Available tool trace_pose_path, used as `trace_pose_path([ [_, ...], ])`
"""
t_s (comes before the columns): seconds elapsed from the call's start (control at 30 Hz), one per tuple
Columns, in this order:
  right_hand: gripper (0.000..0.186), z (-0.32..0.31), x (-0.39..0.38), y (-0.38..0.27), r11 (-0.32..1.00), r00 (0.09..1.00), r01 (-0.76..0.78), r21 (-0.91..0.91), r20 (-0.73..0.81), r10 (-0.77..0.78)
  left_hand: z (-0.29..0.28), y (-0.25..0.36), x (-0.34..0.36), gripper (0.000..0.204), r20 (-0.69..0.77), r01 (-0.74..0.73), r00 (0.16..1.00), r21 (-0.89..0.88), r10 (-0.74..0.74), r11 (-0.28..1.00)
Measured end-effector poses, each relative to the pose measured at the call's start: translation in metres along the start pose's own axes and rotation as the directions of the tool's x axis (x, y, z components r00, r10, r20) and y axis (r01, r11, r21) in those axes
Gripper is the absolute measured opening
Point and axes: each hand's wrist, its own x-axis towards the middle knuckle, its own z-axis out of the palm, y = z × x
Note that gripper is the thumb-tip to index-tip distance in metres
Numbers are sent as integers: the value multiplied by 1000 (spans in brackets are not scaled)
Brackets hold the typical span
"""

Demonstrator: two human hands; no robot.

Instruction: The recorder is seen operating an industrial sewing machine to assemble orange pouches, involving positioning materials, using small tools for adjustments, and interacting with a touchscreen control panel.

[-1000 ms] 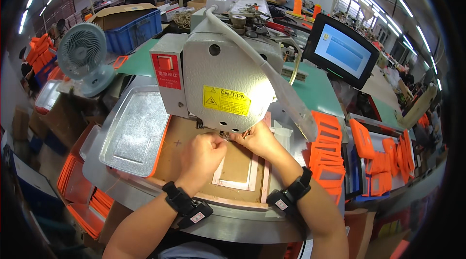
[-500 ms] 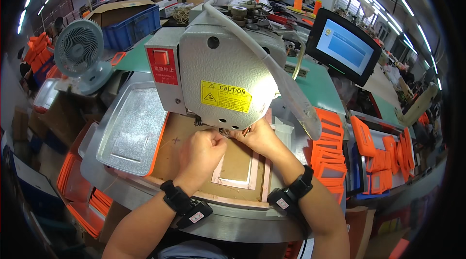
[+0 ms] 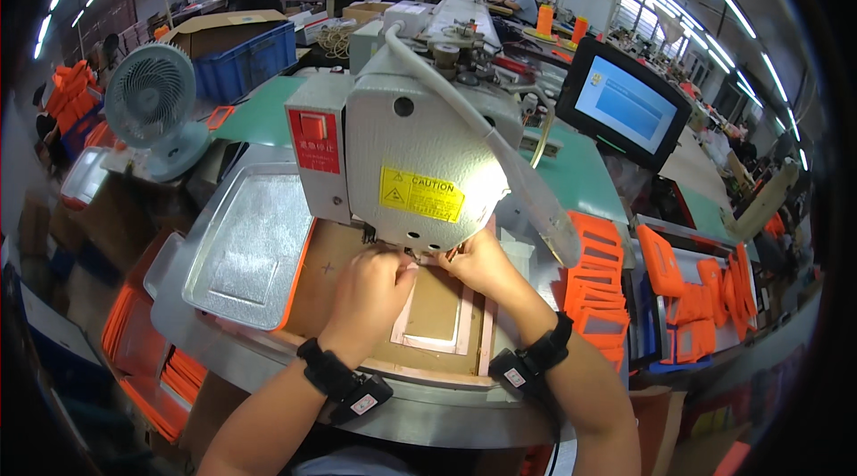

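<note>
Under the grey head of a sewing machine (image 3: 402, 128), my left hand (image 3: 370, 284) is closed, its thumb and fingers pinched together close to the needle area. My right hand (image 3: 478, 260) reaches in from the other side, its fingertips drawn together near those of the left. Whatever the two hands grip is too small and too shaded to make out. Below them lies a brown board (image 3: 317, 302) carrying a pale rectangular frame (image 3: 460, 329). The needle itself is mostly hidden by the machine head and my fingers. Each wrist wears a black strap with a small box.
A metal tray (image 3: 245, 239) with an orange edge sits left of the board. Stacked orange frames (image 3: 596, 288) lie to the right, beside a bin of orange pieces (image 3: 692, 333). A fan (image 3: 152, 101) stands far left; a lit screen (image 3: 629, 101) stands at the right.
The view has shifted slightly, so the machine sits a little lower and further right. My left hand has loosened from a tight fist into a flatter pinch; the right stays by the needle area.
</note>
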Motion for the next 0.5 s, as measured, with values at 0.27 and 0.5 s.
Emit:
trace_pose_path([
  [0.27,14,-37,-54,-122,869,877,35,-494,432,210,-39,21,-14,21,327,-312,896,-15,299,950],
  [0.5,13,-40,-96,-140,904,845,50,-424,500,187,-41,25,-25,19,471,-410,745,-235,473,881],
])
